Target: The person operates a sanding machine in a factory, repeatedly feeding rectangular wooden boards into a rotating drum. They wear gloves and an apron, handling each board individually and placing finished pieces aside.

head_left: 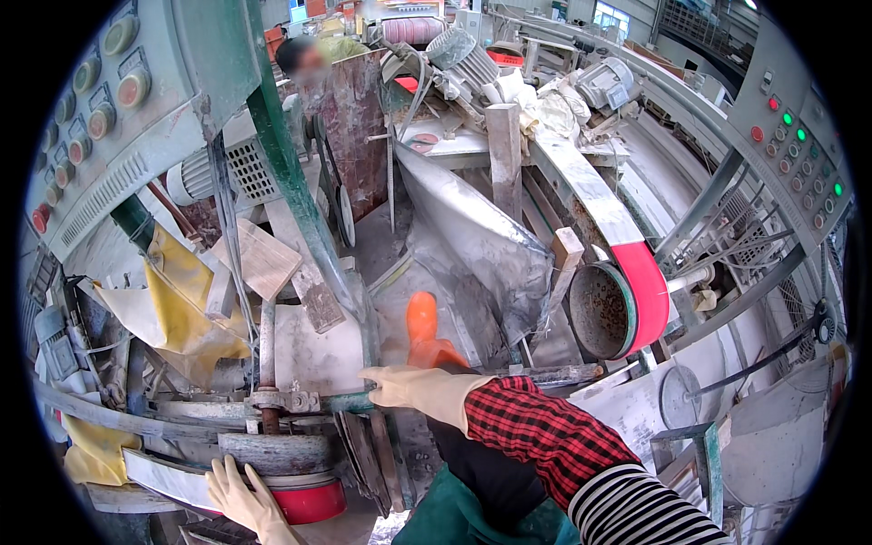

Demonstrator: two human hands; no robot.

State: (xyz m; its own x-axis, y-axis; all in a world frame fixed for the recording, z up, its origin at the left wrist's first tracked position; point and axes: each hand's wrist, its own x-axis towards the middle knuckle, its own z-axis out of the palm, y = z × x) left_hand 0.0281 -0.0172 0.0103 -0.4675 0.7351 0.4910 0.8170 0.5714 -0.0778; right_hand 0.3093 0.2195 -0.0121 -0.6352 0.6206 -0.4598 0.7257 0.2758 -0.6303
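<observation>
Down low, my gloved left hand point(243, 498) lies spread, fingers open, against the red-rimmed round sanding wheel point(304, 498). Higher and to its right, my gloved right hand point(409, 386) rests flat on the dusty grey metal bar point(300, 400), gripping nothing.

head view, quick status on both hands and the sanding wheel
Left hand gloved, fingers spread on the red-rimmed wheel. Right hand gloved, flat on the dusty machine bar. Nothing gripped. Orange boot beyond the right hand.

Matt cream rubber gloves cover the left hand point(245, 498) and right hand point(409, 389). Lower left, the red sanding belt point(309, 501) looks smooth; dusty, rusted metal frame point(272, 400); rough wooden block point(263, 262).
</observation>
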